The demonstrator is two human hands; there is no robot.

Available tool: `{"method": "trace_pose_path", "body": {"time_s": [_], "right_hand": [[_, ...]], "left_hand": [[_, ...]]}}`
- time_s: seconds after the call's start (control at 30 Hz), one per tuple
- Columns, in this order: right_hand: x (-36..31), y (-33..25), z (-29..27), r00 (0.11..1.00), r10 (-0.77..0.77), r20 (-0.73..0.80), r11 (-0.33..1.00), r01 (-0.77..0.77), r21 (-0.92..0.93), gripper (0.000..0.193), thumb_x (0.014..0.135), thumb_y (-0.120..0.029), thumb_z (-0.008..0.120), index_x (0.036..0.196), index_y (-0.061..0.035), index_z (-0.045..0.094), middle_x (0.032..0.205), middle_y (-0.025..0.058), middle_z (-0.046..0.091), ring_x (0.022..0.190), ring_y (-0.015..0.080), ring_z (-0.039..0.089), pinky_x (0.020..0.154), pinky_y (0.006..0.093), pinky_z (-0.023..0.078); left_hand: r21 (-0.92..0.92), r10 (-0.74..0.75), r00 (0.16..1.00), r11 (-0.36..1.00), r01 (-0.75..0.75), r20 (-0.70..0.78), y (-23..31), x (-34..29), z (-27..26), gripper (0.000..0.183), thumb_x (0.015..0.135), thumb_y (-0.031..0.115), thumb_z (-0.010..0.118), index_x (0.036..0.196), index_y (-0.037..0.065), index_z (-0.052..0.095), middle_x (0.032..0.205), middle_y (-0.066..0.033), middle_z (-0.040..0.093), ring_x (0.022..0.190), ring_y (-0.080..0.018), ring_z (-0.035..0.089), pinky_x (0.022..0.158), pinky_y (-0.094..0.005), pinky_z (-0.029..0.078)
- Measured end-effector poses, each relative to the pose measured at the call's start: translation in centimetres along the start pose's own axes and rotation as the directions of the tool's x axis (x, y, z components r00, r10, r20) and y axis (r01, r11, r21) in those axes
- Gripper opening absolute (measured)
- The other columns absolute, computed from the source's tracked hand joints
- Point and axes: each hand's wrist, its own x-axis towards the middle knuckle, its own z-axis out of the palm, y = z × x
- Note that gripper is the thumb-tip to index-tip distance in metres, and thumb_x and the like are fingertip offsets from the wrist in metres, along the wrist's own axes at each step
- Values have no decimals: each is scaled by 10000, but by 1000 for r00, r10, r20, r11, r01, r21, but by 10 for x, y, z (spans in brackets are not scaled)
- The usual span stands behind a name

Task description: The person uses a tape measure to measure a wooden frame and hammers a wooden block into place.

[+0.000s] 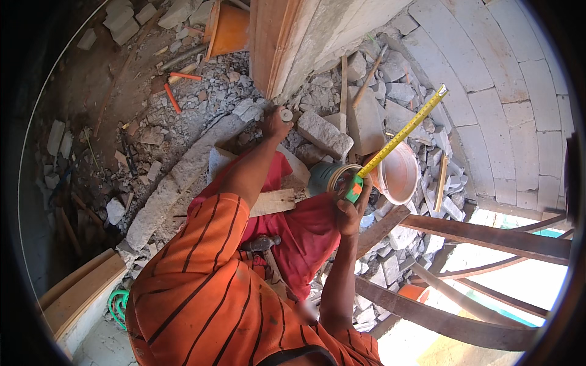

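Note:
My right hand (351, 210) is closed round a green and orange tape measure (354, 188). Its yellow blade is drawn out and slants up to the right, over the buckets and rubble. My left hand (278, 125) reaches forward to the foot of a wooden-faced post (268, 67) and grips a small round grey metal weight (286, 114), seen end-on; its exact kind is unclear. Against my red-clothed legs lie a hammer (262, 243) and a short wooden board (273, 202).
A teal bucket (318, 181) and a whitish bucket (400, 175) stand by my right hand. Broken concrete and blocks (326, 135) surround me. Dark beams (482, 236) cross at the right before a bright opening. A block wall (494, 104) curves behind; an orange bucket (228, 30) lies far left.

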Motion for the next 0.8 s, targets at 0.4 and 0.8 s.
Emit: {"method": "trace_pose_path", "body": {"time_s": [0.4,0.8], "right_hand": [[1,-1,2,1000,1,5,1000,-1,-10,872,598,-161,640,1404,-29,335,1165,68,500,1009,175,510,874,289,443],[1,-5,5,999,-46,15,998,47,-39,854,585,-106,601,1397,-57,340,1095,71,505,901,161,532,754,261,475]], "left_hand": [[-12,-7,1000,1000,7,9,1,0,-2,613,726,293,821,1276,208,564,1209,-125,640,1134,-341,599,942,-503,451],[24,21,1000,999,-21,0,-5,-9,-11,695,662,164,765,1288,88,474,1248,-172,562,1206,-366,516,972,-473,440]]}}
